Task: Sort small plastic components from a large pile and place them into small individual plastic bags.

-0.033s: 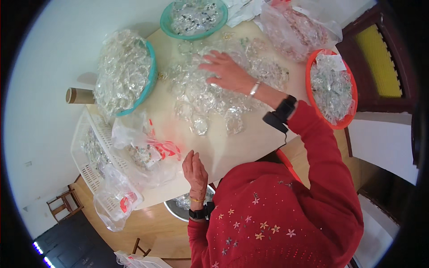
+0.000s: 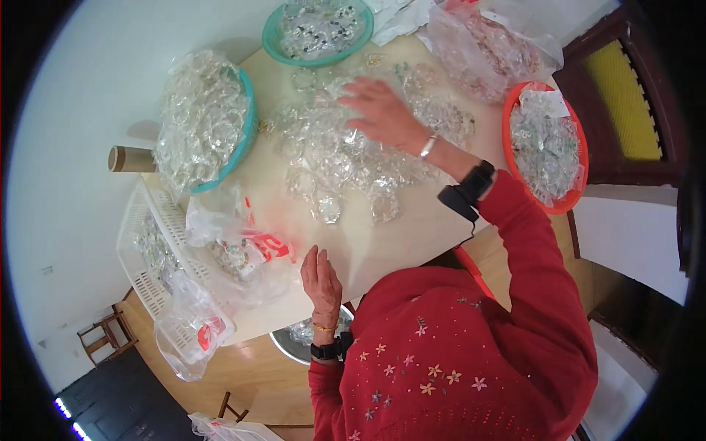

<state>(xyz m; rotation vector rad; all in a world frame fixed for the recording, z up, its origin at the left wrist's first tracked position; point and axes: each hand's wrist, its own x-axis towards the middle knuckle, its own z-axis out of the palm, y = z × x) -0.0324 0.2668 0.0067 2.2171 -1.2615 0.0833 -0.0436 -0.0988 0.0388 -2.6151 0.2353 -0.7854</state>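
Note:
My right hand (image 2: 386, 117) hovers over or rests on a spread heap of small clear plastic packets (image 2: 338, 143); contact cannot be told. Its fingers are stretched and apart, holding nothing that I can see. What the packets contain is too small to name, though some show pale beads or shiny bits. At the table's near edge lies my left hand (image 2: 321, 283), fingers extended side by side, with nothing visible in it. A thin plastic bag with red print (image 2: 268, 246) is the nearest thing to it.
Packets fill a teal basin (image 2: 248, 136) at left, a green basin (image 2: 269, 45) at the back and a red basket (image 2: 509, 132) at right. A white plastic basket (image 2: 151, 283) stands left, a pink-filled bag (image 2: 485, 55) back right. Below the edge sits a metal bowl (image 2: 283, 345).
My right hand has shifted slightly to the right and nearer over the packets. The left hand stays in practically the same place.

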